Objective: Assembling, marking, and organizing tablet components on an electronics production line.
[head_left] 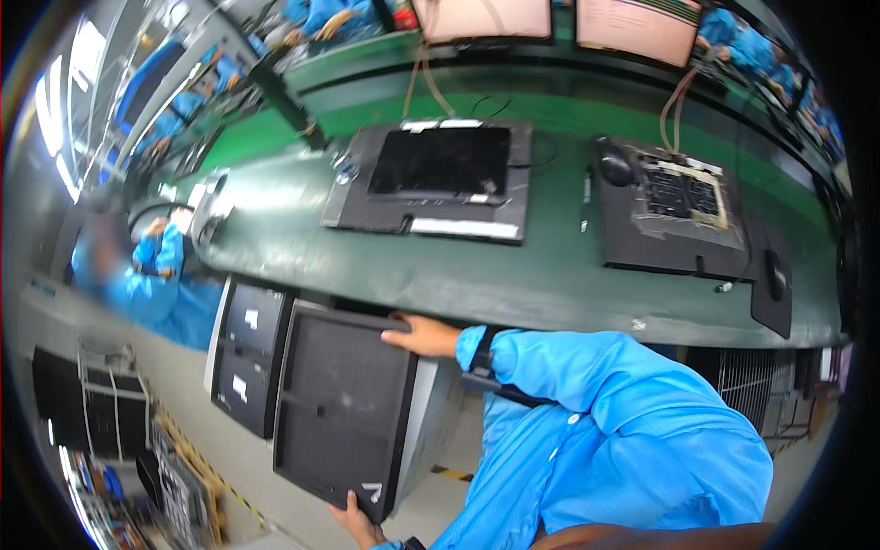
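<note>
A shallow black tray (344,403) with a raised rim lies left of my body, beside the bench's front edge. A grey-sided stack or box (431,422) shows beneath it. My right hand (423,336) grips the tray's corner nearest the bench, fingers over the rim. At the opposite end, my left hand (356,524) holds the rim near a white mark, its thumb or finger over the edge. Nothing lies inside the tray. Just left of it stands another tray (216,353) holding two dark flat panels (255,319), each with a white label.
The green bench (559,302) carries a dark pad with a black screen (440,163) and another pad with a circuit-like panel (683,192). A computer mouse (616,167) sits there. A person in blue (151,275) works at left. A wire rack (747,380) stands under the bench.
</note>
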